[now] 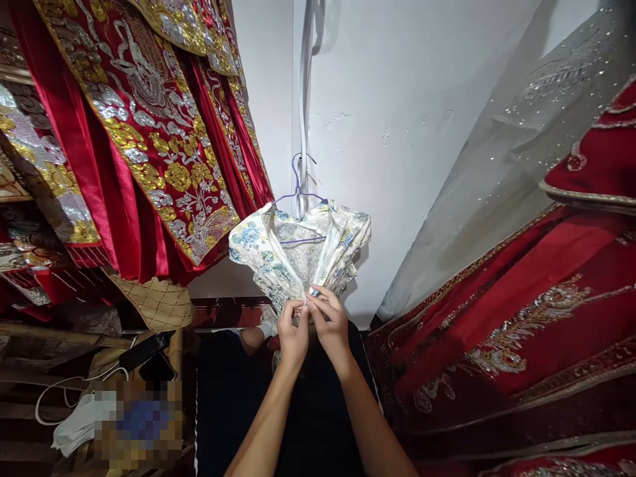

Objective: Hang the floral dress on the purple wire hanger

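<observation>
A white dress or blouse with a blue and yellow flower print point(253, 236) hangs on a thin purple hanger point(298, 193) in front of me. Its front lies open in a V above my hands. At the bottom of that V, my left hand point(293, 331) pinches one front edge of the garment between thumb and fingers. Close against it, my right hand point(330, 326) pinches the other edge, fingertips touching the left ones. Any button or fastener between the fingertips is too small to make out. The lower part of the garment is hidden behind my hands.
Red costumes with gold and silver sequins point(173, 165) hang at the left. Sheer white fabric point(462, 172) and red embroidered garments point(497, 331) hang at the right. A wooden stool point(173, 344) at lower left bears a phone point(158, 368), a white cable and a cloth.
</observation>
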`<control>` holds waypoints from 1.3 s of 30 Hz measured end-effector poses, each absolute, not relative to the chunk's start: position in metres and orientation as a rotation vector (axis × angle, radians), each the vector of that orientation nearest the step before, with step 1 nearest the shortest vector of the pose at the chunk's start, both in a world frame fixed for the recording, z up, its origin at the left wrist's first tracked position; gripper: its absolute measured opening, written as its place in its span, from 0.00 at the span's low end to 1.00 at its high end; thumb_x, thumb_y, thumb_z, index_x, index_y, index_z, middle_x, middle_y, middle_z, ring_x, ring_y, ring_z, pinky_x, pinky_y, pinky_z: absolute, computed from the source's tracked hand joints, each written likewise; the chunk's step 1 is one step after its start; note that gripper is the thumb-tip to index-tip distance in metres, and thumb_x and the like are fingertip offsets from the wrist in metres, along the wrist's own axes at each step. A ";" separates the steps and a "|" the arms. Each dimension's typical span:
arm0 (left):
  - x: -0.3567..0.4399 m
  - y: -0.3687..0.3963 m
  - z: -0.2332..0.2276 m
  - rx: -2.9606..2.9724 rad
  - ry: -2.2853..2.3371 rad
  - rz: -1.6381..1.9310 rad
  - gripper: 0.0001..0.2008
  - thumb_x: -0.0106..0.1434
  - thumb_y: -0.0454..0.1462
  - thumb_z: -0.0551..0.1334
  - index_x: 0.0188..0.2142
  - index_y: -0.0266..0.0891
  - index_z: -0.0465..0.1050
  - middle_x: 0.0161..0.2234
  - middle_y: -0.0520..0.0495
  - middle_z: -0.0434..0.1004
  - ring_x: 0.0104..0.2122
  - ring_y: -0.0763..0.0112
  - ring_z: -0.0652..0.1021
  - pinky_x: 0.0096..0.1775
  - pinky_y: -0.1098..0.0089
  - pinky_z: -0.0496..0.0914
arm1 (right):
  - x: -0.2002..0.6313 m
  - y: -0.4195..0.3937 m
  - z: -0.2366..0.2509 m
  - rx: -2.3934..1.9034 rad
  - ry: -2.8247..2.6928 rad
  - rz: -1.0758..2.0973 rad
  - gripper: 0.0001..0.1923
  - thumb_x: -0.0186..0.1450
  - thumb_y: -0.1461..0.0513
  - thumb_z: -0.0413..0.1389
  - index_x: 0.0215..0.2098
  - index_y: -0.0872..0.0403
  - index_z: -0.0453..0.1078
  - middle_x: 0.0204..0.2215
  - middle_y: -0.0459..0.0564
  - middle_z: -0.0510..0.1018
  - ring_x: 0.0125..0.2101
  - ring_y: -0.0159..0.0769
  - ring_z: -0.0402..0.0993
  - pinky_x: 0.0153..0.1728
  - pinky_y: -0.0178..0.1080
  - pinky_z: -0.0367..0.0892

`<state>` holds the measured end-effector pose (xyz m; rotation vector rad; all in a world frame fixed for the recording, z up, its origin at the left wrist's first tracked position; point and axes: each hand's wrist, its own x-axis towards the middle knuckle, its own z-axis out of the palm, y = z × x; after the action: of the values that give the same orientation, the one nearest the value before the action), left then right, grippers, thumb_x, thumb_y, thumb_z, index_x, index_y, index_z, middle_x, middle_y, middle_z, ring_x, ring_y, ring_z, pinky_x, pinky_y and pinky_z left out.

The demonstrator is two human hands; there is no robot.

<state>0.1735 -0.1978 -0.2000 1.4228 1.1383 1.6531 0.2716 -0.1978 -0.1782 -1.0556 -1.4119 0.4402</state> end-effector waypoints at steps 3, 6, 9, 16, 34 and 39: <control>0.171 -0.200 -0.199 1.476 1.111 1.632 0.10 0.68 0.44 0.60 0.39 0.39 0.73 0.35 0.46 0.75 0.36 0.67 0.76 0.41 0.68 0.70 | 0.270 -0.199 -0.179 -1.112 -1.304 0.334 0.11 0.68 0.59 0.57 0.44 0.48 0.81 0.52 0.54 0.75 0.43 0.39 0.77 0.45 0.42 0.75; 0.168 -0.202 -0.198 1.496 1.129 1.627 0.10 0.69 0.43 0.60 0.38 0.38 0.73 0.34 0.47 0.75 0.35 0.68 0.75 0.40 0.69 0.70 | 0.265 -0.198 -0.180 -1.122 -1.208 0.266 0.07 0.65 0.58 0.61 0.36 0.50 0.81 0.49 0.53 0.74 0.37 0.36 0.76 0.39 0.41 0.74; 0.164 -0.203 -0.198 1.483 1.139 1.628 0.10 0.68 0.43 0.60 0.38 0.39 0.73 0.33 0.47 0.75 0.34 0.68 0.75 0.40 0.69 0.70 | 0.261 -0.195 -0.181 -1.137 -1.164 0.238 0.06 0.62 0.57 0.64 0.33 0.51 0.79 0.45 0.53 0.74 0.36 0.36 0.75 0.36 0.40 0.73; 0.168 -0.203 -0.198 1.370 1.111 1.679 0.11 0.67 0.44 0.62 0.38 0.38 0.73 0.33 0.48 0.75 0.34 0.68 0.76 0.38 0.70 0.70 | 0.265 -0.197 -0.175 -1.119 -1.246 0.362 0.06 0.64 0.59 0.61 0.36 0.50 0.80 0.45 0.53 0.75 0.42 0.39 0.76 0.39 0.40 0.74; 0.162 -0.206 -0.198 1.351 1.168 1.708 0.08 0.66 0.42 0.62 0.38 0.39 0.72 0.32 0.48 0.75 0.34 0.67 0.76 0.39 0.68 0.71 | 0.237 -0.201 -0.197 -1.005 -1.093 0.659 0.07 0.64 0.58 0.60 0.34 0.53 0.73 0.40 0.52 0.72 0.39 0.38 0.75 0.40 0.39 0.73; 0.169 -0.206 -0.198 1.347 1.144 1.718 0.09 0.67 0.42 0.60 0.37 0.39 0.72 0.32 0.48 0.75 0.34 0.68 0.75 0.38 0.69 0.71 | 0.238 -0.202 -0.196 -1.079 -1.094 0.574 0.09 0.63 0.57 0.61 0.38 0.53 0.71 0.39 0.51 0.73 0.34 0.35 0.73 0.36 0.39 0.73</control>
<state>0.1689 -0.2061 -0.1976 1.3465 1.1436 1.7181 0.2380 -0.2018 -0.1959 -1.0794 -1.0944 0.5739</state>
